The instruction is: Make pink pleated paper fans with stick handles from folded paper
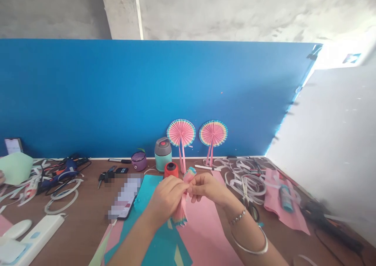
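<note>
Centrally, the pleated paper bundle point(179, 214) is being held near its middle by both hands, just above the table. The left hand point(167, 197) is closing around it from one side, while the right hand point(206, 187) is pinching it with narrowed fingers from the other. Beneath them a pink sheet point(205, 230) and a teal sheet point(151, 203) are lying side by side. Farther back, two finished paper fans point(181, 133) are leaning against the blue partition point(88, 97).

Pixel-blurred phone point(125, 197) screen; middle of pleated paper point(179, 215) behind left hand point(167, 197)
</note>
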